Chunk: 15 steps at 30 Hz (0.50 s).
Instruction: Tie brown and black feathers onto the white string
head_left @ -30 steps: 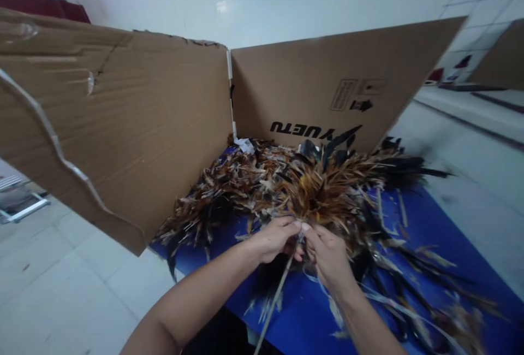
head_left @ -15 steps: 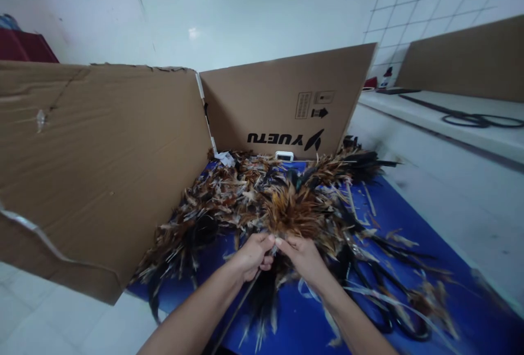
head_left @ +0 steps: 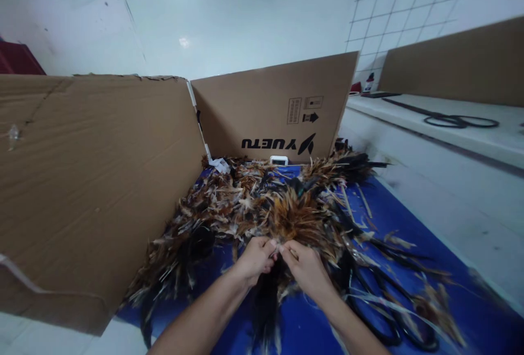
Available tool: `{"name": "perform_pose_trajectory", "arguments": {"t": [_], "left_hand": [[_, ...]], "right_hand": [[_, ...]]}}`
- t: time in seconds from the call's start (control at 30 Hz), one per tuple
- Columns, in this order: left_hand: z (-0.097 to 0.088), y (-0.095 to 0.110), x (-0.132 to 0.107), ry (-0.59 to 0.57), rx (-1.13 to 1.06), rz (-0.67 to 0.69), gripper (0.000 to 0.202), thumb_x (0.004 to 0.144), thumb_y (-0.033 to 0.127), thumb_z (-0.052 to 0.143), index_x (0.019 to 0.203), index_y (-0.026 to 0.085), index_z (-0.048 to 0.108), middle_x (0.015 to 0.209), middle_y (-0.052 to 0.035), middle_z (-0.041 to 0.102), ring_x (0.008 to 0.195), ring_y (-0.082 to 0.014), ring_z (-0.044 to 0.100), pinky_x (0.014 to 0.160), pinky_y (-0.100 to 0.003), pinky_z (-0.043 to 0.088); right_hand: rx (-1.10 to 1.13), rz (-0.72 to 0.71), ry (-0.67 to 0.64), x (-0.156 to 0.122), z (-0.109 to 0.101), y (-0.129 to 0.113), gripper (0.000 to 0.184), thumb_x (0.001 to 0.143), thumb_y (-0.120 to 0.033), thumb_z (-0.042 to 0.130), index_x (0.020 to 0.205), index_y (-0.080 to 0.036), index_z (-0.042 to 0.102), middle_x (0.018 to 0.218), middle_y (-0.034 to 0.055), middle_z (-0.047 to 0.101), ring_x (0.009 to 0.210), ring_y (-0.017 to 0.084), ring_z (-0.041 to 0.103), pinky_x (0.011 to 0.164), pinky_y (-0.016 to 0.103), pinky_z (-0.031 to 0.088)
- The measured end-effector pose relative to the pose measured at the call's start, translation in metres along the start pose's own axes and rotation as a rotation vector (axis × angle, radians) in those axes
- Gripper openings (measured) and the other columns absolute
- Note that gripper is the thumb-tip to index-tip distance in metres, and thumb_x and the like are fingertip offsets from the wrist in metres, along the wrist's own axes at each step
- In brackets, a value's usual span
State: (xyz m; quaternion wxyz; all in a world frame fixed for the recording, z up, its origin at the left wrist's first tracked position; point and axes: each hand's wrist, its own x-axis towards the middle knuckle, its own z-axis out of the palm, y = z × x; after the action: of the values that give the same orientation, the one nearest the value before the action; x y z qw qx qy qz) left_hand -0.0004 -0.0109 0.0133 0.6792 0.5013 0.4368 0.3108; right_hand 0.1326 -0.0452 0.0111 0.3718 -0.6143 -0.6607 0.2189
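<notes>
A bushy bundle of brown and golden feathers (head_left: 295, 216) fans away from me, and both hands are at its near base. My left hand (head_left: 257, 259) is closed there with curled fingers, pinching the quill end. Beside it, thumb close to the left thumb, my right hand (head_left: 302, 262) pinches the same base. Exactly what lies between the fingertips is too small to make out. Dark feathers (head_left: 266, 311) hang below the hands on the blue table (head_left: 305, 322). Black-handled scissors (head_left: 380, 300) lie near my right forearm, partly covered by feathers and a clear plastic strip.
Loose feathers (head_left: 221, 202) pile along the left and back. Cardboard panels (head_left: 155, 142) wall the left and rear. A small white-framed device (head_left: 279, 160) stands against the rear panel. On the right, a white ledge (head_left: 450, 125) holds large black scissors (head_left: 450, 119).
My view has shifted slightly, so the surroundings sit a little further left and lower. The thin stick seen under my left hand no longer shows. Both hands stay at the feather base.
</notes>
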Motion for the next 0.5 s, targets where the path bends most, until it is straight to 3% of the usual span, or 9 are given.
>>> {"name": "perform_pose_trajectory", "arguments": {"t": [0.2,0.37,0.5], "left_hand": [[0.004,-0.004,0.007,0.022,0.046,-0.047,0.051,0.064,0.066,0.055,0.063,0.016,0.044,0.054,0.0062,0.039,0.037,-0.0009,0.026,0.038,-0.019,0.017],[0.0,-0.005,0.01,0.031,-0.028,-0.105,0.041,0.074,0.053,0.053,0.059,0.017,0.042,0.049,0.0068,0.037,0.035,-0.0018,0.024,0.039,-0.02,0.018],[-0.009,-0.01,0.017,0.132,0.023,-0.164,0.034,0.082,0.032,0.043,0.053,0.016,0.041,0.042,0.0057,0.035,0.034,-0.0049,0.029,0.04,-0.02,0.024]], "right_hand": [[-0.284,-0.112,0.022,-0.004,0.003,0.019,0.035,0.088,-0.04,0.034,0.064,-0.022,0.053,0.05,0.0004,0.058,0.046,0.016,0.056,0.047,0.024,0.033],[-0.483,-0.234,-0.007,-0.011,0.002,0.03,0.036,0.091,-0.041,0.031,0.068,-0.025,0.054,0.047,-0.0009,0.058,0.043,0.019,0.06,0.041,0.027,0.032],[-0.578,-0.515,0.045,-0.01,-0.011,0.018,0.035,0.091,-0.034,0.03,0.076,-0.026,0.06,0.058,0.0013,0.066,0.048,0.019,0.061,0.045,0.029,0.039]]}}
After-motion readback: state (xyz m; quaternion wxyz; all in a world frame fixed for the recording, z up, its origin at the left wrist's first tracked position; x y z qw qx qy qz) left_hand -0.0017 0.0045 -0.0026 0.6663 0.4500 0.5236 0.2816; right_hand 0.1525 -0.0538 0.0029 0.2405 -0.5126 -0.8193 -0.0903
